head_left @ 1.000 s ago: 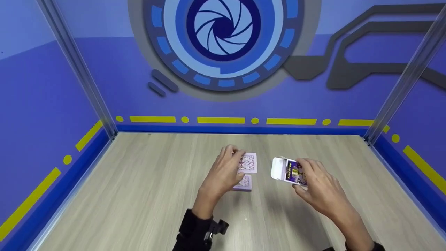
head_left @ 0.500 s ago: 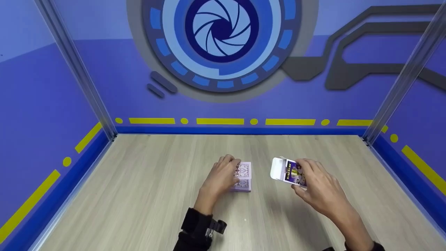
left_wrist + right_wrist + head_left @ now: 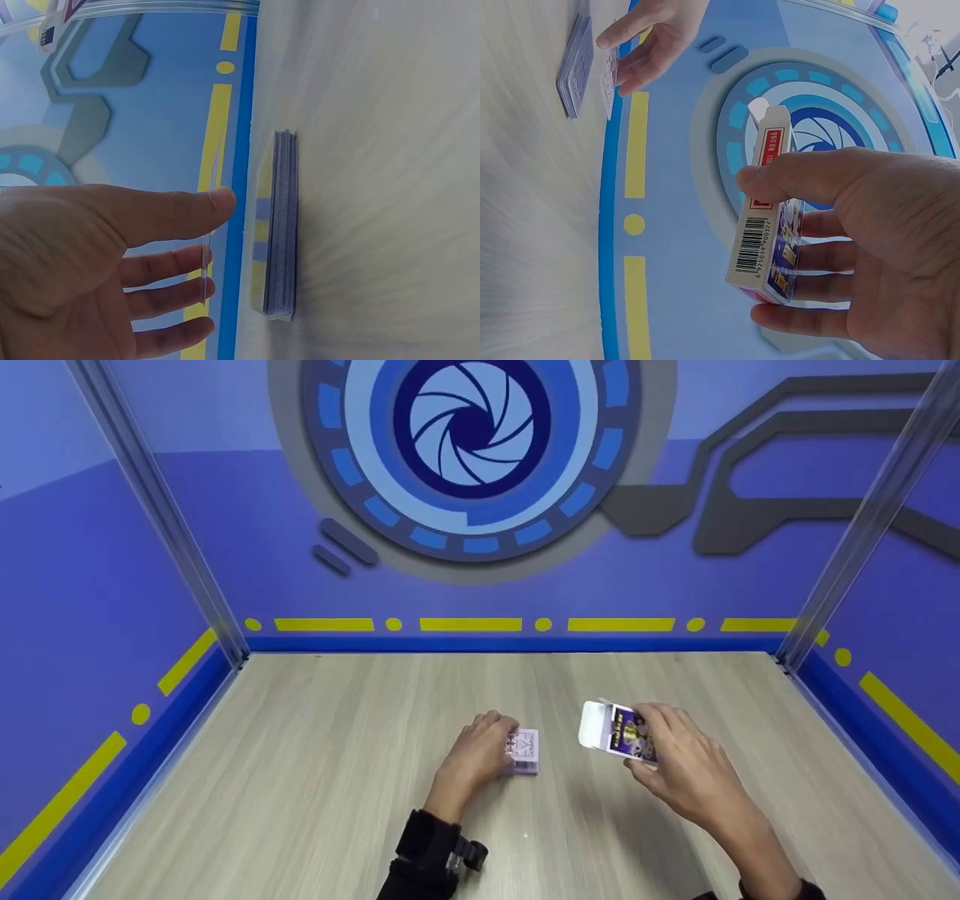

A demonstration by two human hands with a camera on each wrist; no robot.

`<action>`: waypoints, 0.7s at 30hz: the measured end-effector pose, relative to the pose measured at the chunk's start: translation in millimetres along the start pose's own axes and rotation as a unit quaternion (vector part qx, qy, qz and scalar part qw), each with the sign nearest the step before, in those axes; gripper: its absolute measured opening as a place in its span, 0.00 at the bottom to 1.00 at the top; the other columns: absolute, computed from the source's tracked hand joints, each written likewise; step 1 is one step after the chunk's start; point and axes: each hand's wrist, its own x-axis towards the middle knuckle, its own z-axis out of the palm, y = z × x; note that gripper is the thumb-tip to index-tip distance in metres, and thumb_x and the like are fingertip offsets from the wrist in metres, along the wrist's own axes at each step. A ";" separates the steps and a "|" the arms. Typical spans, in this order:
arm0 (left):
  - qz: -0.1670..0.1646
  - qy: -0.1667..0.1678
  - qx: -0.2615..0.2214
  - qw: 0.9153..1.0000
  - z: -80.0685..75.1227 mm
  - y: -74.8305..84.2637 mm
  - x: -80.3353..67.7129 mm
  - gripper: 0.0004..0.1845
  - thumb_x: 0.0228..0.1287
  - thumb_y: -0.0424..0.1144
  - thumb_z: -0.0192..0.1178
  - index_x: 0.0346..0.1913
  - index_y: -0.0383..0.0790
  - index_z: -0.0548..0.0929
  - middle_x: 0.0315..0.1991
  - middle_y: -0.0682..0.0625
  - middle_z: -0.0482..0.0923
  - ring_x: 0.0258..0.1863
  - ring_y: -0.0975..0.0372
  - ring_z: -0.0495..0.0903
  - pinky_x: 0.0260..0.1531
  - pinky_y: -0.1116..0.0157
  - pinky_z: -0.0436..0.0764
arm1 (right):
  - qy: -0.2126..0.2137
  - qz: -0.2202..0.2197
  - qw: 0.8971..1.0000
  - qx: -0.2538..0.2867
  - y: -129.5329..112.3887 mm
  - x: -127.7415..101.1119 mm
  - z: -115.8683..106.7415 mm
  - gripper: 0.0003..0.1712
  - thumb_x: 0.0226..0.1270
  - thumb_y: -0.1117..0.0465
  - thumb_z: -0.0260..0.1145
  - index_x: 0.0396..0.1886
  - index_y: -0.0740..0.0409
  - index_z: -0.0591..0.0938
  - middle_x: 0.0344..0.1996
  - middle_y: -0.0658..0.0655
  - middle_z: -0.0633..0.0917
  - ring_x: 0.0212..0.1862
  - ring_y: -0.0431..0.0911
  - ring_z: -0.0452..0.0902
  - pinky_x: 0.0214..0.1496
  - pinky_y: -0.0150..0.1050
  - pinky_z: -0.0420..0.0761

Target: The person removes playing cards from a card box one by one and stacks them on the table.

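Observation:
My left hand (image 3: 475,754) pinches a thin playing card (image 3: 205,262) between thumb and fingertips, seen edge-on in the left wrist view. Below it a deck of playing cards (image 3: 283,225) lies on the table, and a gap shows between card and deck. From the head view the held card's patterned back (image 3: 527,742) covers most of the deck. To the right, my right hand (image 3: 690,769) grips a card box (image 3: 761,217) by its narrow sides, raised off the table. The box's white flap (image 3: 595,725) hangs open, pointing left toward the deck.
The pale wooden table (image 3: 337,780) is bounded by blue printed panels (image 3: 480,600) at the back and both sides. Metal posts (image 3: 172,525) stand at the back corners.
My left hand has come nearer to me with the playing card, from beyond the deck to over it. The right hand still holds the card box in about the same place.

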 end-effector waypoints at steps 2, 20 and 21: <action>-0.003 -0.004 -0.002 1.000 3.0 -0.2 0.0 0.27 0.54 0.30 0.75 0.60 0.38 0.83 0.54 0.45 0.81 0.56 0.53 0.78 0.59 0.53 0.76 | -0.001 -0.001 1.000 0.000 0.0 -0.4 -0.3 0.41 0.52 0.61 0.83 0.66 0.63 0.75 0.57 0.66 0.80 0.53 0.58 0.79 0.42 0.59 0.82; -0.024 -0.040 -0.023 0.999 15.5 -5.5 2.2 0.29 0.51 0.31 0.77 0.59 0.39 0.84 0.51 0.46 0.81 0.52 0.54 0.77 0.57 0.53 0.77 | 0.008 -0.020 1.000 -0.007 -0.1 -0.9 0.5 0.41 0.50 0.60 0.84 0.63 0.63 0.75 0.55 0.65 0.82 0.53 0.58 0.80 0.43 0.58 0.83; -0.025 -0.042 -0.024 0.999 15.8 -5.5 2.1 0.29 0.51 0.31 0.78 0.60 0.39 0.84 0.52 0.46 0.80 0.52 0.54 0.77 0.57 0.53 0.77 | 0.008 -0.020 1.000 -0.007 -0.2 -1.0 0.3 0.41 0.50 0.60 0.84 0.64 0.63 0.75 0.55 0.65 0.82 0.53 0.58 0.80 0.43 0.58 0.83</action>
